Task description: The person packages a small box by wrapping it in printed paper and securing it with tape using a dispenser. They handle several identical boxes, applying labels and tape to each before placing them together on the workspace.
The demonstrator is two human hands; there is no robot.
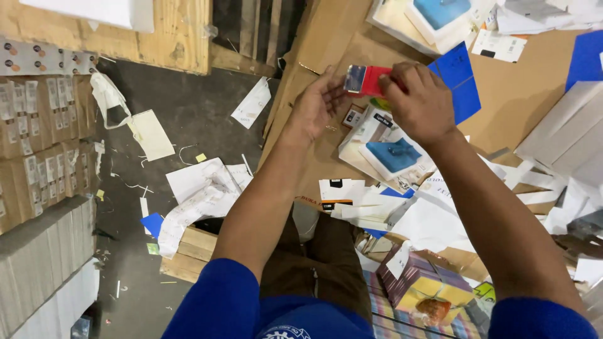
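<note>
1. Right hand (419, 100) pinches a small red packet (367, 80), held up above the cardboard surface (521, 94)
2. Left hand (317, 107) is spread, fingers touching the packet's left end
3. Seemingly mid-handling; steadying it needs both hands

The small flat red card packet with a silvery end (363, 80) sat between the two hands, the left hand (317, 107) to its left and the right hand (419, 103) gripping its right end. Below them, the white-framed blister pack with a blue insert (391, 156) lay on the brown cardboard sheet (521, 94). Loose white paper slips (201, 188) lay left of the cardboard on the dark concrete floor (195, 107). Stacked brown cardboard cartons (44, 157) stood at the far left.
</note>
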